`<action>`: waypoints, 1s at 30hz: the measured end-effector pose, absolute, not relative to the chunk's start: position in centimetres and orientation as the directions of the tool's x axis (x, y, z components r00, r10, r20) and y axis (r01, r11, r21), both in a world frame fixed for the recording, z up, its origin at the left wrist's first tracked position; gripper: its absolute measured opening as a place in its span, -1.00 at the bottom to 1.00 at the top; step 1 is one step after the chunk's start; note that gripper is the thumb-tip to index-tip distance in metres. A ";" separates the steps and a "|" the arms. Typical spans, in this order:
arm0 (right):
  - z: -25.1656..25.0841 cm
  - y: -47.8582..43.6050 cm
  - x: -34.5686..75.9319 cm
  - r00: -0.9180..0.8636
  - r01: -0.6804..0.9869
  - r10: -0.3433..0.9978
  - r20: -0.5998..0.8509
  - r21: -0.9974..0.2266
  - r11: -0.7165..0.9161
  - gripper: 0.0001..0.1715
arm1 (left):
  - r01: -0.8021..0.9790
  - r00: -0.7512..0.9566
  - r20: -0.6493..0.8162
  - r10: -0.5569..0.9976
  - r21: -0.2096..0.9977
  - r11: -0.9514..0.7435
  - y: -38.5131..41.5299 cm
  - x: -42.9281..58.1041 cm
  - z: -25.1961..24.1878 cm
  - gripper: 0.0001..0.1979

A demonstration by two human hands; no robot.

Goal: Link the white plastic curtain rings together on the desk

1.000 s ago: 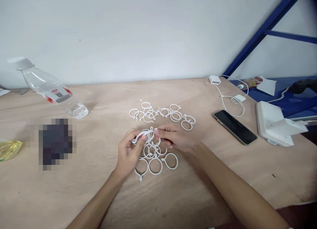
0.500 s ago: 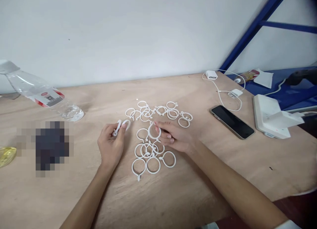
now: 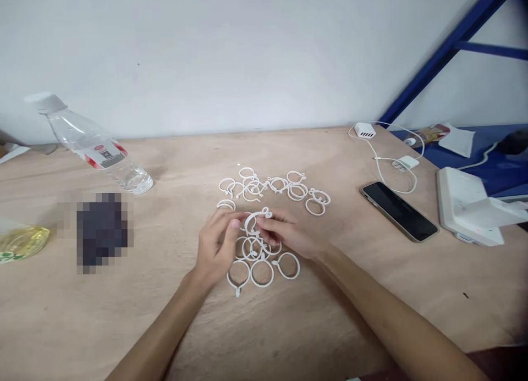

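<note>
In the head view, my right hand (image 3: 289, 232) pinches a white plastic curtain ring (image 3: 248, 222) between thumb and fingers, tilted above the others, with its small eyelet at the top. My left hand (image 3: 218, 243) is right beside that ring, thumb and index finger apart and fingertips close to its left edge; whether they touch it I cannot tell. More white rings (image 3: 262, 286) lie in a cluster under and in front of my hands, some overlapping. Behind my left fingers lie rings (image 3: 226, 203) partly hidden by the hand. A further group of rings (image 3: 297, 198) lies beyond.
A clear bottle (image 3: 99, 150) with a white cap stands at left, near a blurred dark object (image 3: 102, 232) and a yellow clear package (image 3: 25, 243). On the right are a phone (image 3: 399, 210), a white charger with cable (image 3: 365, 130) and a white power block (image 3: 466, 205). A wall backs the wooden table.
My left hand has moved right toward the ring in my right hand. The rings it held now lie on the table behind its fingers. The ring in my right hand has been tilted.
</note>
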State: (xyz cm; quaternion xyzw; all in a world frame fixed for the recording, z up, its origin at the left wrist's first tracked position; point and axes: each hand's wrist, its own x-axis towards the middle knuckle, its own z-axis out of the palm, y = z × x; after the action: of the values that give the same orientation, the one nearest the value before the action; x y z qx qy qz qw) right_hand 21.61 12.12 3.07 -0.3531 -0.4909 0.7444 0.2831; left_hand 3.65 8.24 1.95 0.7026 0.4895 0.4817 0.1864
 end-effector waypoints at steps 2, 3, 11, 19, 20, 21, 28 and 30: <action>3.1 11.9 21.4 -0.616 -0.037 0.761 -0.202 -0.958 -0.284 -0.58 | 0.445 0.072 0.466 0.882 0.776 -0.446 7.8 4.3 2.2 -0.76; 3.2 11.8 21.3 -0.627 -0.041 0.757 -0.183 -0.963 -0.266 -0.60 | 0.443 0.072 0.460 0.885 0.780 -0.442 7.7 4.5 2.2 -0.79; 4.2 11.6 21.3 -0.399 -0.037 0.907 -0.138 -0.985 -0.166 -0.69 | 0.582 0.062 0.641 0.765 0.600 -0.549 8.3 4.0 1.5 -0.91; 3.2 11.4 20.9 -0.398 -0.200 0.905 -0.150 -0.949 -0.245 -0.71 | 0.657 0.035 0.563 0.826 0.610 -0.443 8.1 3.8 1.4 -0.80; 3.2 11.3 20.8 -0.416 -0.214 0.897 -0.147 -0.943 -0.254 -0.72 | 0.673 0.027 0.523 0.852 0.621 -0.402 8.1 3.8 1.4 -0.73; 3.1 11.2 20.7 -0.428 -0.234 0.893 -0.140 -0.937 -0.260 -0.73 | 0.681 0.037 0.487 0.872 0.627 -0.379 8.2 3.8 1.4 -0.65; 3.0 10.8 20.2 -0.421 -0.281 0.897 -0.137 -0.920 -0.273 -0.73 | 0.631 0.139 0.374 0.917 0.680 -0.373 8.5 3.7 1.4 -0.39; 2.9 10.9 20.2 -0.433 -0.290 0.889 -0.149 -0.911 -0.294 -0.74 | 0.588 0.116 0.367 0.923 0.724 -0.361 8.6 3.7 1.4 -0.41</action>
State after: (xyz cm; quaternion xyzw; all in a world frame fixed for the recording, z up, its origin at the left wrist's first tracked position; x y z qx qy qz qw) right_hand 20.25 10.86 2.90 -0.3447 -0.4341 0.7267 0.4058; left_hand 3.75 8.64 1.43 0.7180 0.5262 0.4065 0.2061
